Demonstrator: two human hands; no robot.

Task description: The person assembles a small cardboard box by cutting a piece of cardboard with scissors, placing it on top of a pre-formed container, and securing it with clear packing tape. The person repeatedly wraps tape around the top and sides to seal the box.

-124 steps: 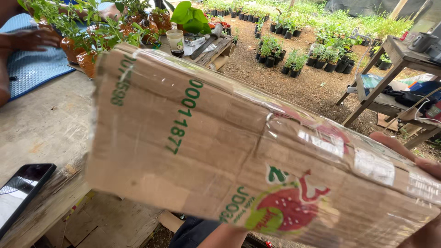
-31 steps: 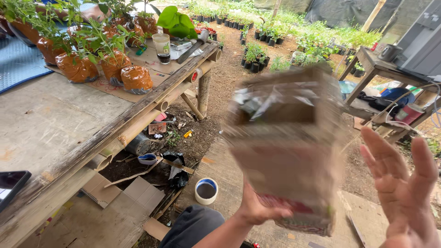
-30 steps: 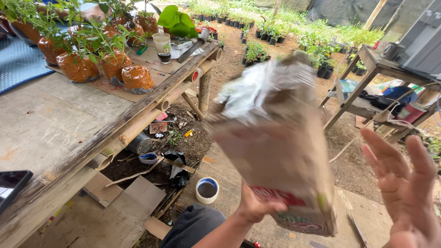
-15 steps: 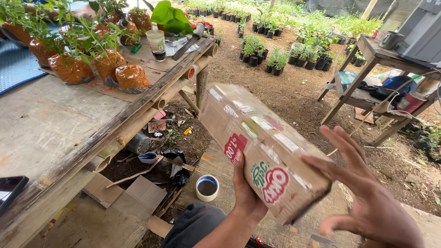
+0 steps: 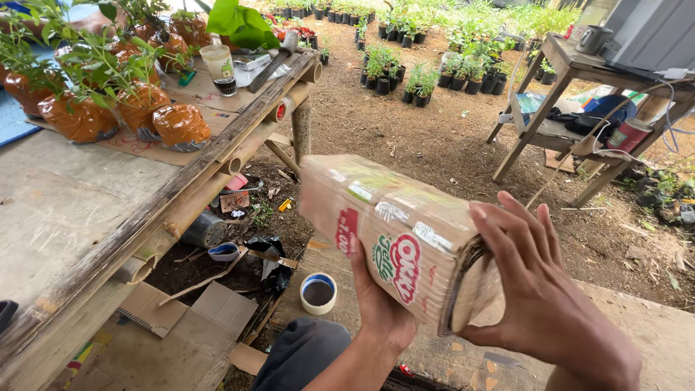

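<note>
A brown folded cardboard box point(image 5: 391, 232) with red and green print and clear tape is held in front of me above the ground, its open end tilted toward my right. My left hand point(image 5: 380, 308) grips it from underneath, with the thumb up the printed side. My right hand point(image 5: 546, 289) rests against the box's near end, fingers spread along the edge and thumb under the corner.
A rough wooden bench point(image 5: 87, 217) runs along the left, bearing seedlings in orange bags point(image 5: 79, 116) and a bottle point(image 5: 217, 64). Below lie cardboard scraps point(image 5: 195, 311) and a tape roll point(image 5: 318, 293). Potted seedlings point(image 5: 405, 72) stand on the dirt; a wooden table point(image 5: 572, 65) is at right.
The box has been turned and lowered, so its end now points to my right. My right hand went from open in the air to resting on that end.
</note>
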